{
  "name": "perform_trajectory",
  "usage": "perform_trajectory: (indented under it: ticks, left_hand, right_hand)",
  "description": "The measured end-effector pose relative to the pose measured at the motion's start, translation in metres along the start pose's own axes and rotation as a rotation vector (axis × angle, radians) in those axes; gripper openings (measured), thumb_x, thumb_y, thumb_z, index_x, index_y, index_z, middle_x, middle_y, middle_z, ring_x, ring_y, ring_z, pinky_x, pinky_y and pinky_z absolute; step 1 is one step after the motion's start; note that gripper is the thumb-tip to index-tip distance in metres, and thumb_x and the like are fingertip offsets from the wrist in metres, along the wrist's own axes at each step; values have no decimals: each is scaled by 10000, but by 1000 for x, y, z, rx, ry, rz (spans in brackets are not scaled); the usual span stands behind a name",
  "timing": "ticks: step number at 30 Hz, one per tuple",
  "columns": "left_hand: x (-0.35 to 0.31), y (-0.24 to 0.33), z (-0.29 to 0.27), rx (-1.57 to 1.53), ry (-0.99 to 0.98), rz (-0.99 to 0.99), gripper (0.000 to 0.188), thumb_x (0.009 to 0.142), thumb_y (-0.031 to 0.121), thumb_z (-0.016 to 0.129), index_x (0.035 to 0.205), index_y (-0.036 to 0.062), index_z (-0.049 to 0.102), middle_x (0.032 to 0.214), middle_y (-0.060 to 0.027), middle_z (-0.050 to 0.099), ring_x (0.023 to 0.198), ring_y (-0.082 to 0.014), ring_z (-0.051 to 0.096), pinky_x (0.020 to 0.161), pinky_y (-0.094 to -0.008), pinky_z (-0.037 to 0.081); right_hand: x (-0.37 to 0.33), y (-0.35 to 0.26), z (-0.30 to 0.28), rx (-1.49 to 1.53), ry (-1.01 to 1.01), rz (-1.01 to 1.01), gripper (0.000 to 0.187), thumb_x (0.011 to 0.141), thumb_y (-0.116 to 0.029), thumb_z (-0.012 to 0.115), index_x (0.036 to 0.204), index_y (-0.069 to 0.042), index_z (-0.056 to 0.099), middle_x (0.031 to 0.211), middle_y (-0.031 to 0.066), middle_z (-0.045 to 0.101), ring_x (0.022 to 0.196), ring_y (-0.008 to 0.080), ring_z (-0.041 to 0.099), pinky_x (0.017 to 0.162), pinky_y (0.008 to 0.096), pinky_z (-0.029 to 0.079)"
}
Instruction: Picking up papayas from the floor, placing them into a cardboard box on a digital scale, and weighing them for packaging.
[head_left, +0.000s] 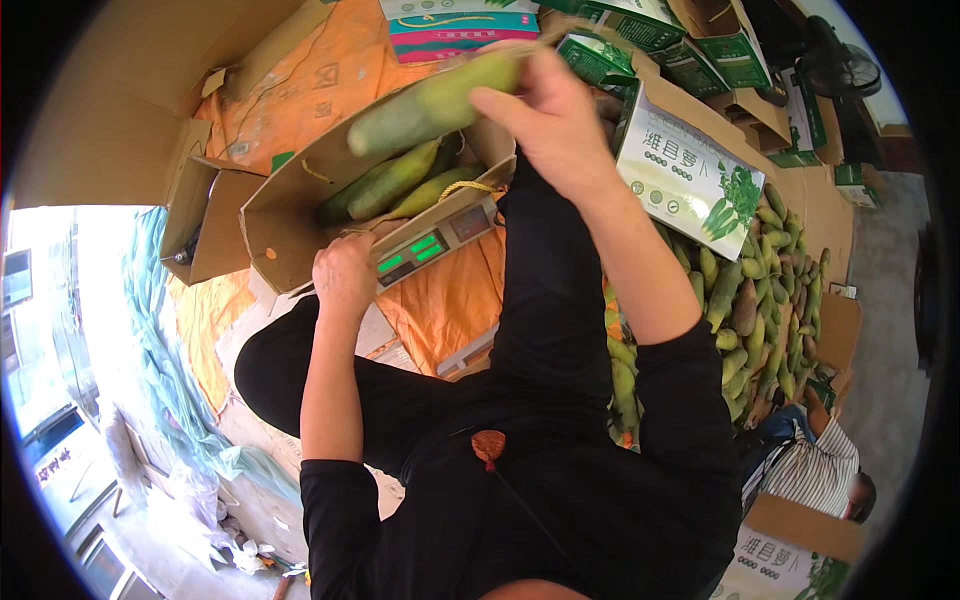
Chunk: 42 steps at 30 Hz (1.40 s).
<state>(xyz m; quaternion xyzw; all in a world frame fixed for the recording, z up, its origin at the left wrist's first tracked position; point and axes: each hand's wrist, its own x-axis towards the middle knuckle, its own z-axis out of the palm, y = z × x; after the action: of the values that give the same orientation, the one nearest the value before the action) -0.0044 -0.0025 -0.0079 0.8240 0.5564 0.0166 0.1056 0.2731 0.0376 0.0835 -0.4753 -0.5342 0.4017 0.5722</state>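
Observation:
Over the open cardboard box (285, 205), my right hand (545, 125) is closed around the upper end of a long green radish (435, 105). It is blurred by motion; whether a second radish lies along it I cannot tell. Inside the box lie several green radishes (390, 182). My left hand (345, 274) has its fingers curled over the box's near edge, beside a radish tip; the fingertips are partly hidden. A yellow rope handle (465, 187) hangs on that same near wall. Against the box's near side shows a digital scale (412, 258) with green lit displays.
A large heap of green radishes (765, 290) fills the right side, with a white printed carton (690, 165) on it. Green cartons (700, 65) stand behind. Left are a smaller open box (215, 215) and plastic sheeting (150, 300). Another person (815, 460) is at the lower right.

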Motion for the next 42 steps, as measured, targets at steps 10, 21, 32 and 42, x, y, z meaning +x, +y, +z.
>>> perform_trajectory:
  ticks: [10, 21, 32, 42]
  left_hand:
    - [-1, 4, -3, 3, -17, 25, 215, 744, 57, 585, 925, 129, 675, 853, -81, 652, 846, -278, 621, 751, -426, 476]
    - [1, 11, -7, -30, -29, 0, 190, 787, 125, 633, 972, 116, 676, 854, -91, 636, 861, -296, 611, 751, -417, 475]
    - [2, 10, -6, -99, -66, -63, 181, 796, 133, 645, 970, 95, 679, 852, -127, 631, 843, -330, 608, 744, -426, 470]
    - [7, 17, -9, -84, -124, -101, 216, 799, 96, 622, 1009, 68, 663, 924, -148, 647, 896, -339, 622, 780, -388, 479]
  right_hand:
    - [-38, 60, -98, -254, 154, 220, 250, 876, -116, 636, 1106, -20, 616, 994, 51, 662, 932, 116, 613, 797, 271, 494]
    - [-218, 220, -213, -585, 492, 806, 278, 814, -201, 690, 1004, 0, 663, 912, 132, 689, 841, 240, 658, 770, 337, 502]
    - [-324, 297, -205, -536, 624, 1495, 474, 783, -146, 738, 1183, 32, 555, 1165, 177, 596, 986, 323, 610, 704, 433, 523]
    - [-305, 314, -175, -204, 1394, 1631, 504, 728, -99, 791, 1131, 9, 507, 1167, 178, 570, 952, 299, 593, 698, 402, 548]
